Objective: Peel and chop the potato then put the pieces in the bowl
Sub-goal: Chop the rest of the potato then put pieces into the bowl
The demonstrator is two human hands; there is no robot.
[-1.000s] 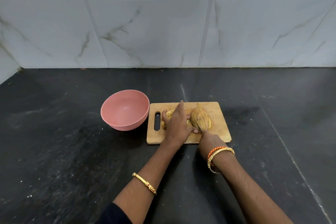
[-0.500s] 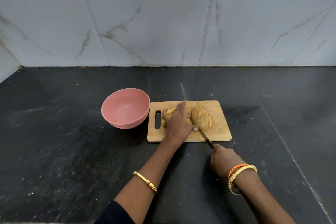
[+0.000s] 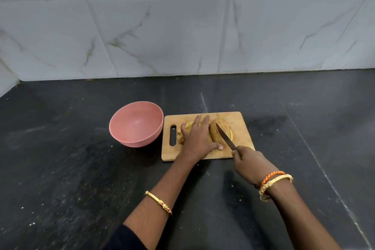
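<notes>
A wooden cutting board point(image 3: 239, 119) lies on the dark counter. On it rests a yellowish potato point(image 3: 225, 131), partly cut, with pieces point(image 3: 189, 125) to its left under my fingers. My left hand point(image 3: 197, 140) lies flat over the potato's left part and holds it down. A knife point(image 3: 225, 137) with a dark blade lies slanted across the potato's right part, and my right hand point(image 3: 251, 163) grips its handle at the board's near right corner. A pink bowl point(image 3: 136, 124) stands just left of the board; nothing shows inside it.
The black stone counter point(image 3: 81, 168) stretches all around the board and bowl. A white marble-tiled wall point(image 3: 162, 36) closes off the back. Both wrists carry bangles.
My right hand drew the knife back toward me off the board, then moved forward, so the blade again lies across the potato. My left hand has stayed on the potato.
</notes>
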